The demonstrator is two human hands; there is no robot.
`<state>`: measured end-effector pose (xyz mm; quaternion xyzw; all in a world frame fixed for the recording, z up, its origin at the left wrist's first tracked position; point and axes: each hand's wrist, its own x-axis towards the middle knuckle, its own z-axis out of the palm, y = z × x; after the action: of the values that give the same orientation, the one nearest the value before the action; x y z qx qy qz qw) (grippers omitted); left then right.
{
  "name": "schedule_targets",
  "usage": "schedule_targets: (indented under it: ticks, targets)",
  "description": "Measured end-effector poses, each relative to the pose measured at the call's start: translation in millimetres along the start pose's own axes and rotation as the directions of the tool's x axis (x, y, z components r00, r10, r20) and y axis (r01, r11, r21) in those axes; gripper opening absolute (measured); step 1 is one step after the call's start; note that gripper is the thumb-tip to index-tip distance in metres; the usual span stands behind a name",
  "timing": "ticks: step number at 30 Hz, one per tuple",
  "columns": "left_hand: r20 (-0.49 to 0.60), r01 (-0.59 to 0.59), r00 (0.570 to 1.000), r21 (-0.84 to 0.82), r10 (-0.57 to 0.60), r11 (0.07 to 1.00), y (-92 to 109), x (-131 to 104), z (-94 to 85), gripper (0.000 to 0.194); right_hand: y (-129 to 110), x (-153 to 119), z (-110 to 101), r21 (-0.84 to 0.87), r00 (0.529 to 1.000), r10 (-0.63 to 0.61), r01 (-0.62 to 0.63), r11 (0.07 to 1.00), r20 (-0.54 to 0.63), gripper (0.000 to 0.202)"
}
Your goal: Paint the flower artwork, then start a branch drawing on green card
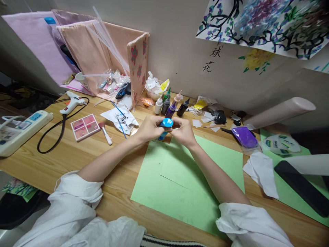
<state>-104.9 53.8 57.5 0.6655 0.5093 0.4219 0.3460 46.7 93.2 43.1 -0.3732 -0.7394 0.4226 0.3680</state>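
Both hands meet above the far edge of a green sheet of paper [180, 192]. My left hand [151, 127] and my right hand [184, 131] have their fingers closed around a small, rounded, shiny blue object [167, 122] with white marks on top. Its exact kind I cannot make out, and the fingers cover most of it. Just below it another bit of blue [162, 136] shows on the table side; whether the two are joined is unclear. A thin dark line runs across the green sheet. Behind the hands stand several small nozzle bottles, among them a purple bottle [170, 110] and a black bottle [183, 108].
At left lie a glue gun [73, 103] with a looped black cable, a power strip [25, 132], a pink palette [85, 127] and a brush [105, 133]. A fabric-covered box [137, 68] stands behind. A purple packet [244, 137], tape roll [281, 144] and black bar [303, 187] lie right.
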Motion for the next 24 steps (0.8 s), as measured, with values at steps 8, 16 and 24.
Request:
schedule_targets:
  ticks: [8, 16, 24]
  targets:
    - [0.111, -0.007, 0.994, 0.020, 0.005, 1.000, -1, 7, -7.4, 0.021, 3, 2, -3, 0.056, 0.994, 0.062, -0.067, 0.996, 0.093, 0.007]
    - [0.056, -0.042, 0.997, -0.154, 0.051, 0.987, 9, 16, -45.2, 0.042, -17, 5, -23, 0.298, 0.990, 0.079, -0.042, 0.954, -0.115, 0.026]
    - [0.051, -0.112, 0.992, -0.026, 0.113, 0.993, 12, 11, -35.3, 0.045, -19, 7, -33, 0.701, 0.912, 0.373, -0.154, 0.696, -0.169, 0.031]
